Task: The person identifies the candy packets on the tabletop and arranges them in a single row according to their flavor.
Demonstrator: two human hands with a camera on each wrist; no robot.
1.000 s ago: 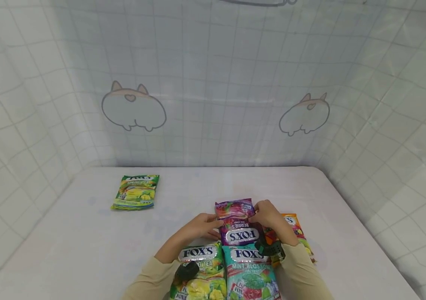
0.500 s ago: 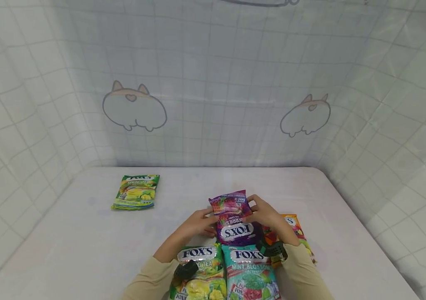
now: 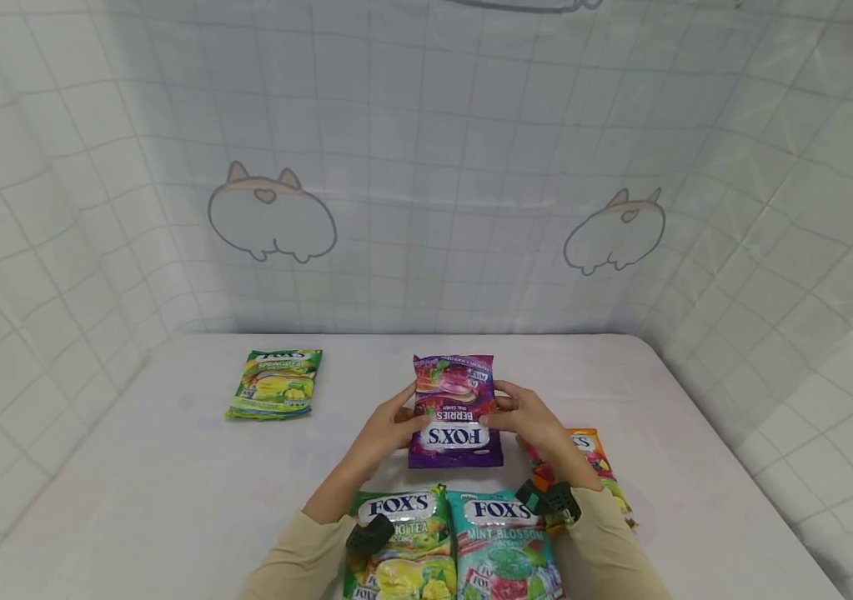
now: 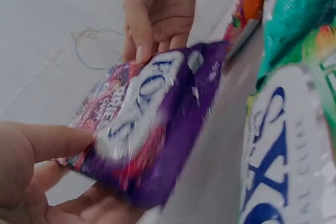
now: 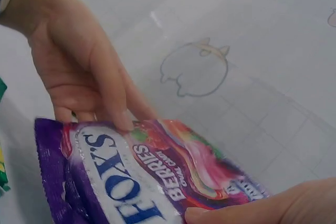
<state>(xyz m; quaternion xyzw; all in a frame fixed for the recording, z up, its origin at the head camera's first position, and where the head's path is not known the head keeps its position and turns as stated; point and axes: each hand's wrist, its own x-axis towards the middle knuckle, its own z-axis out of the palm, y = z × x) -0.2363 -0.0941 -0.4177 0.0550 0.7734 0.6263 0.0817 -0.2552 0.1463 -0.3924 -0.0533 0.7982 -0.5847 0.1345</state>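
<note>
A purple Fox's Berries candy bag [image 3: 456,408] is held between both hands, its lettering upside down in the head view. My left hand [image 3: 388,425] grips its left edge, thumb on the front and fingers behind, as the left wrist view also shows. On the opposite edge my right hand [image 3: 534,421] pinches the bag the same way, thumb over the front. Below it lie a green Spring Tea candy bag [image 3: 403,533] and a teal Mint Blossom candy bag [image 3: 504,542], side by side. An orange candy bag [image 3: 599,467] lies partly hidden under the right wrist.
Another green Spring Tea bag [image 3: 276,383] lies at the back left of the white table [image 3: 193,500]. A pale grid-patterned curtain [image 3: 426,208] with animal drawings rises behind the table and along both sides.
Both hands have moved the purple bag away from the person and slightly left, off the top edges of the two front bags. It now faces the head camera more fully.
</note>
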